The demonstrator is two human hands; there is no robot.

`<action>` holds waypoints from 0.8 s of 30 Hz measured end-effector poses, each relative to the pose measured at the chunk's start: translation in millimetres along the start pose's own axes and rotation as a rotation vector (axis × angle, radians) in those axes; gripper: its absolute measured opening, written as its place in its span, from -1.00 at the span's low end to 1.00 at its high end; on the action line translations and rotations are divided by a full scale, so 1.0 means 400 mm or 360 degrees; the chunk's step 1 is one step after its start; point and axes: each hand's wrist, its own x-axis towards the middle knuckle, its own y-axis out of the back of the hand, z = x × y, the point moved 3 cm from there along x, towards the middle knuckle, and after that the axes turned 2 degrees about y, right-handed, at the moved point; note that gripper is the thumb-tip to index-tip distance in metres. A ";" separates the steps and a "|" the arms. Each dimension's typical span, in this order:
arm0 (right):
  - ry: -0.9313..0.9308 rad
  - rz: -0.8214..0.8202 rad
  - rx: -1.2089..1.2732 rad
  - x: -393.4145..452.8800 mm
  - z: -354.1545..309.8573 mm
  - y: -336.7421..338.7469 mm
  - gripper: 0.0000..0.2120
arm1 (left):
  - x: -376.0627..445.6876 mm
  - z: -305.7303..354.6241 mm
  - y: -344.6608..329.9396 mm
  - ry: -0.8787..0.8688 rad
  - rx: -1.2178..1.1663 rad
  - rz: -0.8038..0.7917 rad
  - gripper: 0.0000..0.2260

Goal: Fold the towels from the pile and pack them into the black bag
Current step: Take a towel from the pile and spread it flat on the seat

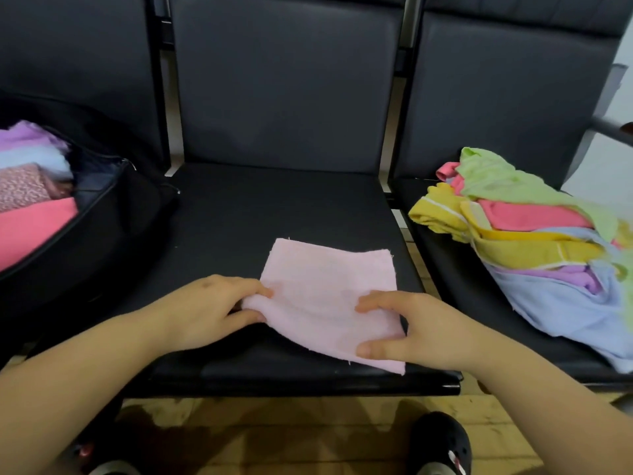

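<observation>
Shoes [440, 440] at the near edge, floor below; both hands just beyond, on the middle seat [239, 207]. Left hand [209, 308] pinches the left edge of the pink towel [329, 296] between thumb and fingers [263, 289], lifting it slightly. Right hand [407, 329] grips the near-right part, thumb and curled fingertips on the cloth. Towel lies mostly flat and looks part-folded, not yet compact; I'd say mid-fold. Black bag [113, 214] on the left seat is open, with several folded towels already inside: purple, light blue, patterned pink, coral. Pile [534, 231] on the right seat is still sizeable: green, coral, yellow, purple, blue. Judgement: roughly midway, with this fold, packing and the rest of the pile left.
</observation>
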 end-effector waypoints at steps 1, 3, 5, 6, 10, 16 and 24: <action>0.0002 -0.0023 -0.0023 0.001 0.002 0.004 -0.18 | 0.006 0.000 0.007 0.0017 -0.0051 0.0054 -0.71; 0.0019 -0.0052 -0.0089 0.004 0.009 0.013 -0.12 | 0.021 -0.007 0.022 0.0076 -0.0207 0.0139 -0.94; 0.0073 -0.0060 -0.0106 0.010 0.014 0.022 -0.24 | 0.032 -0.010 0.032 0.0161 -0.0370 0.0164 -0.88; 0.0097 -0.0047 -0.0089 0.014 0.015 0.027 -0.28 | 0.038 -0.014 0.037 0.0206 -0.0425 0.0177 -0.84; 0.0024 0.0217 -0.0111 0.044 0.022 0.043 -0.54 | 0.070 -0.020 0.049 0.0356 -0.0519 0.0226 -0.76; -0.0145 0.0609 0.0328 0.103 0.040 0.069 -0.75 | 0.132 -0.023 0.060 0.0510 -0.0558 0.0346 -0.69; -0.0610 0.0727 0.0411 0.156 0.077 0.050 -0.58 | 0.194 -0.045 0.027 0.0882 -0.0177 0.0186 -0.65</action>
